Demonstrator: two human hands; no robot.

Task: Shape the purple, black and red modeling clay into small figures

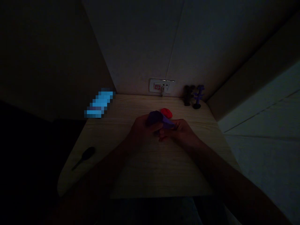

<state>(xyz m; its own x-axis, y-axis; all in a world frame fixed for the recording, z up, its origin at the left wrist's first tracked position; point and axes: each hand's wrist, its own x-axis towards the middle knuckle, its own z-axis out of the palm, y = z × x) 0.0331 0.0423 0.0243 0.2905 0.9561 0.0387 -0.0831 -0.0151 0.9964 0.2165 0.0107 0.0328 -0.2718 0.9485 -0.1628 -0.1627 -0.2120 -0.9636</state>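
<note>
Dimly lit, the wood-grained table (145, 168) meets a wall (136, 59), left hand (140, 127) and right hand (184, 132) both holding something purple (167, 122).

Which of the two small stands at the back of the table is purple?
The right-hand stand, whose purple stem rises from a dark round base. The left-hand stand looks dark all over.

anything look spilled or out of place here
No spill shows around the purple piece, though the scene is dark. Odd: the bright blue patch at the far left corner of the table is pixelated, hiding detail.
</note>
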